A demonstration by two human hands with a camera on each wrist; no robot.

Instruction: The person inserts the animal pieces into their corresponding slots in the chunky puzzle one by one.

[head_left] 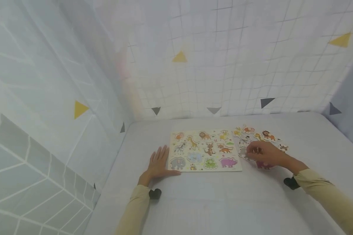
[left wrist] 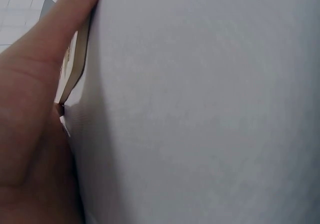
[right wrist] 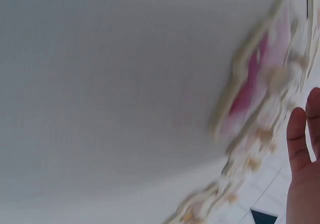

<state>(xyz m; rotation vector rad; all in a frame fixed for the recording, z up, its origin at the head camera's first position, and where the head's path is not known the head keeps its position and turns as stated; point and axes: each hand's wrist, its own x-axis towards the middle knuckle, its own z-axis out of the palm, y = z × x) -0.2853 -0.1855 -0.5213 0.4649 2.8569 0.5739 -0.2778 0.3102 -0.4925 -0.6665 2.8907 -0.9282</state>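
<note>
My left hand [head_left: 159, 164] lies flat at the left edge of an animal puzzle board [head_left: 211, 169], fingers spread, thumb stretched along its near edge. In the left wrist view the thumb [left wrist: 47, 41] partly covers the board's side. My right hand [head_left: 267, 152] hovers over loose puzzle pieces right of the board, its bent fingers overlapping a grey elephant puzzle piece [head_left: 242, 154]. In the right wrist view its fingertips [right wrist: 298, 118] show a gap with nothing between them. A magenta hippo puzzle piece [right wrist: 250, 84] lies below, partly hidden by the hand in the head view.
Other loose pieces lie around the right hand: a zebra [head_left: 244, 141], a lion [head_left: 268, 135] and a small brown-and-white animal [head_left: 283, 148]. Small knobs [right wrist: 276, 79] stick up from the pieces. A patterned cloth wall [head_left: 194, 88] rises behind the pale tabletop [head_left: 206, 202].
</note>
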